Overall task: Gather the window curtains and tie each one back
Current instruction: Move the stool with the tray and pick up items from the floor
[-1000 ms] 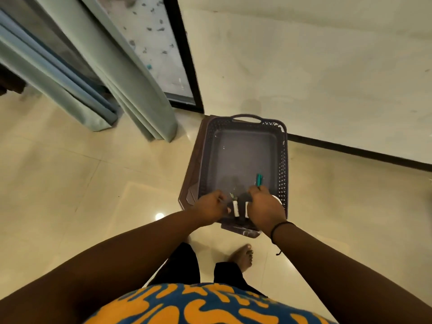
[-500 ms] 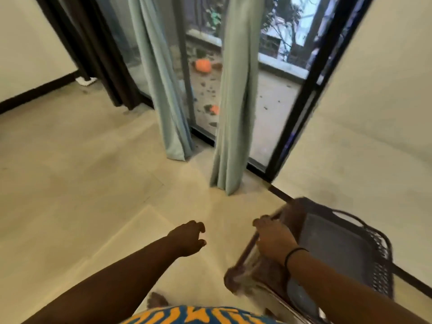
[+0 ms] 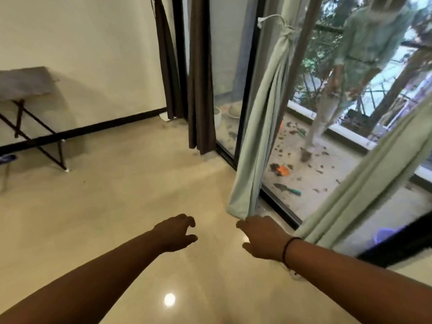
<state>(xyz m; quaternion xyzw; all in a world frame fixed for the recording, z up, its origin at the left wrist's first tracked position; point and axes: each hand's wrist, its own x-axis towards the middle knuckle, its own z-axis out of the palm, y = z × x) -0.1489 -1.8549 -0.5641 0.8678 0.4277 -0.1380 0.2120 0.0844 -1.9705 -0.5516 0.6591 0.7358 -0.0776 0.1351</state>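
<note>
Both the left hand [image 3: 174,233] and right hand [image 3: 261,237] reach forward empty with loosely curled fingers, the rope-tied pale green fabric curtain [image 3: 261,127] hanging just beyond the right hand, no writing legible.

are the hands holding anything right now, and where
Nothing is held. The left hand and the right hand both reach forward with loose fingers, empty, above the floor.

Both hands reach out over the glossy floor [image 3: 117,206], empty — the left hand [image 3: 176,232] with fingers loosely curled, the right hand [image 3: 264,237] near the hem of a pale green curtain [image 3: 261,141] tied up high with a white cord [image 3: 275,18]. A second green curtain [image 3: 374,178] hangs slanting at right — dark curtains [image 3: 198,90] stand farther back.
</note>
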